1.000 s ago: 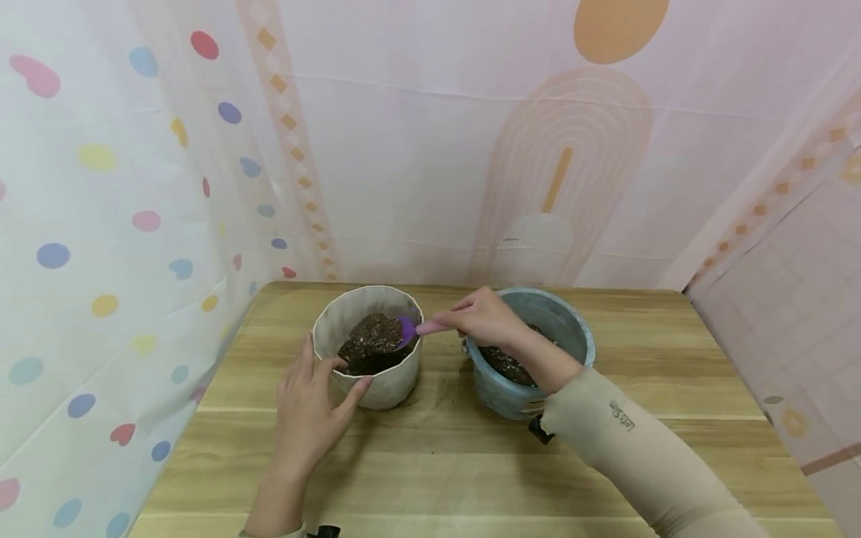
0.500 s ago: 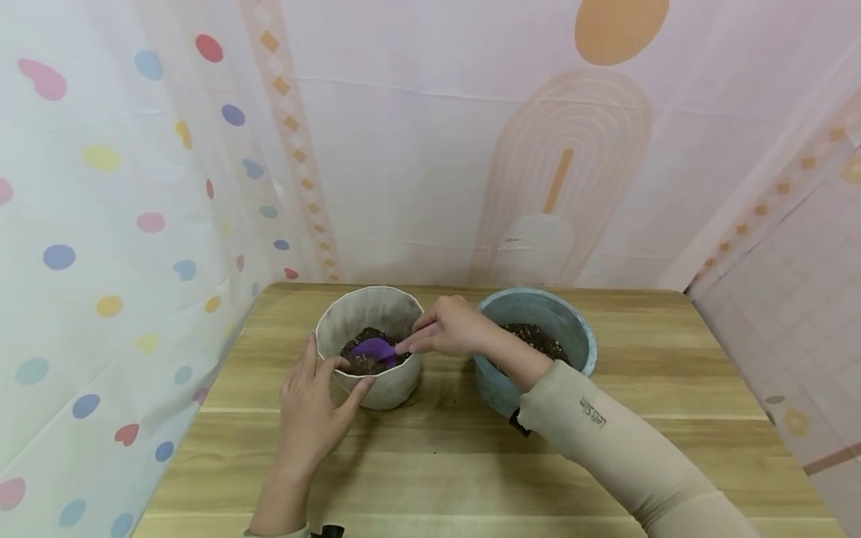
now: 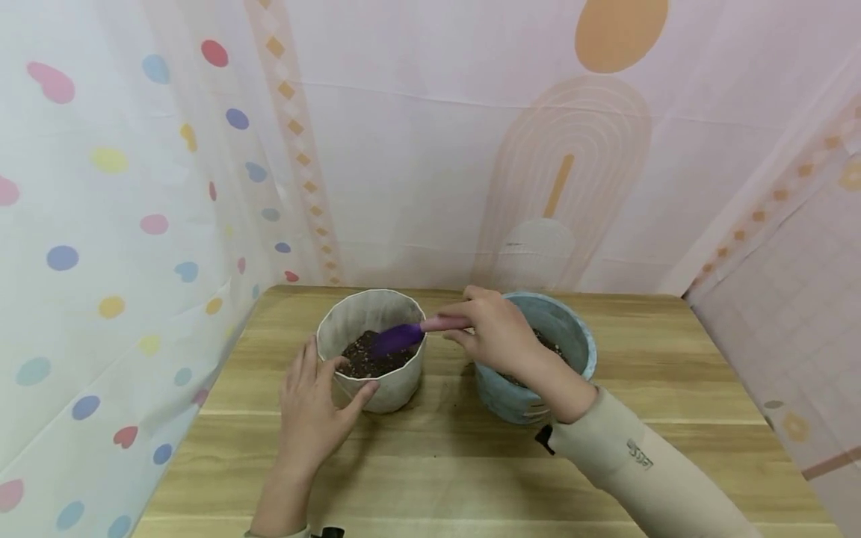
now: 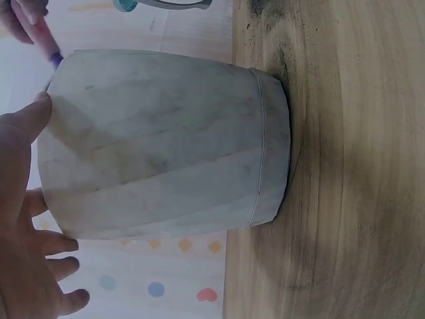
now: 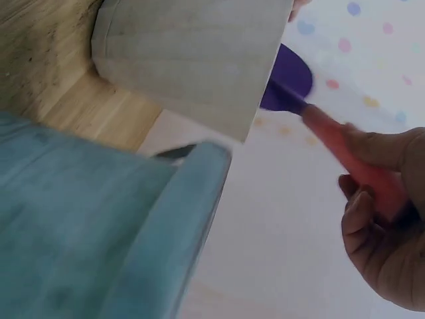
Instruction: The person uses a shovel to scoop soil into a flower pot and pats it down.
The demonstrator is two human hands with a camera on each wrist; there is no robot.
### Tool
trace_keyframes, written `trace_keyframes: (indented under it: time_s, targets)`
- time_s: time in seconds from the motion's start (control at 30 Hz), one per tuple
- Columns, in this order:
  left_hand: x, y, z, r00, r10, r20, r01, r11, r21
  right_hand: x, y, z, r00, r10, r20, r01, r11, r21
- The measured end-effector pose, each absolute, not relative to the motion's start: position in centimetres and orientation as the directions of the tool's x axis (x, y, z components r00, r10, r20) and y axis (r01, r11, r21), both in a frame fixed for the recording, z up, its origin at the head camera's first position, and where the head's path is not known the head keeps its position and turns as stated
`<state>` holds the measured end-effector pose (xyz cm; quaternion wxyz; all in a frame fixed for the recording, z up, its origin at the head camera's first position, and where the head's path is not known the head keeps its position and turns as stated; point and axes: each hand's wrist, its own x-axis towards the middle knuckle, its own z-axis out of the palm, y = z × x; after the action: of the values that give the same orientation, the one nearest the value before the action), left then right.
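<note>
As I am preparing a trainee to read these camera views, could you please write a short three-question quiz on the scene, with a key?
1. Multiple choice: which hand holds the scoop? A) left B) right C) both
2. True or false: soil lies in both the white pot and the blue pot.
3. Fill the gap: the left hand touches the rim of the ____ pot.

Key: 1. B, the right hand. 2. True. 3. White.
</note>
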<state>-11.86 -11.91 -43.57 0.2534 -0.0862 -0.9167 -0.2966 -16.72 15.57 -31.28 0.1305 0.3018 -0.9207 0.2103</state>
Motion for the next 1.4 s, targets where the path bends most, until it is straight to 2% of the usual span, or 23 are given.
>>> trace_keyframes:
  time_s: [0.13, 0.23, 0.33, 0.43, 0.6, 0.7, 0.8, 0.97, 1.07, 1.2, 1.4]
  targets:
    - [-12.1, -11.5, -43.5, -0.83, 0.037, 0.556, 0.361, 0.796, 0.486, -16.2, 18.2, -30.9, -0.794, -0.417, 0.443, -0.598, 0.665, -0.447]
    - [-12.5, -10.9, -43.5, -0.777, 0.07, 0.626, 0.453, 0.753, 0.478, -15.8, 20.4, -30.1, -0.817, -0.373, 0.44, -0.573, 0.605, -0.553]
    - [-12.8, -10.1, -43.3, -0.705, 0.082, 0.705, 0.55, 0.691, 0.469, -15.2, 22.9, -29.2, -0.836, -0.333, 0.435, -0.544, 0.604, -0.583]
    - [-12.7, -9.0, -42.9, -0.641, 0.082, 0.763, 0.627, 0.629, 0.459, -14.5, 25.4, -28.3, -0.852, -0.303, 0.427, -0.512, 0.654, -0.557]
    - [-11.8, -6.2, -41.8, -0.55, 0.132, 0.825, 0.728, 0.56, 0.396, -13.8, 28.2, -27.5, -0.86, -0.298, 0.414, -0.472, 0.772, -0.426]
    - [-11.1, -3.9, -41.4, -0.54, 0.193, 0.819, 0.766, 0.517, 0.383, -13.9, 28.9, -28.0, -0.87, -0.3, 0.392, -0.43, 0.85, -0.304]
    - [-10.8, -2.0, -41.4, -0.612, 0.274, 0.742, 0.746, 0.511, 0.427, -14.3, 28.9, -29.4, -0.867, -0.297, 0.399, -0.394, 0.9, -0.185]
    - [-11.4, 0.1, -41.9, -0.757, 0.396, 0.52, 0.638, 0.62, 0.457, -14.8, 28.4, -31.9, -0.859, -0.255, 0.443, -0.321, 0.944, -0.078]
    - [-12.0, 1.0, -42.3, -0.784, 0.431, 0.447, 0.61, 0.67, 0.424, -15.1, 28.0, -33.0, -0.847, -0.28, 0.452, -0.323, 0.946, -0.018]
    - [-12.4, 1.6, -42.9, -0.798, 0.428, 0.423, 0.592, 0.686, 0.423, -15.4, 27.8, -34.1, -0.817, -0.327, 0.474, -0.362, 0.932, 0.02]
    - [-12.1, 2.0, -43.3, -0.829, 0.398, 0.393, 0.554, 0.684, 0.474, -15.6, 28.5, -34.8, -0.828, -0.344, 0.442, -0.414, 0.908, -0.067]
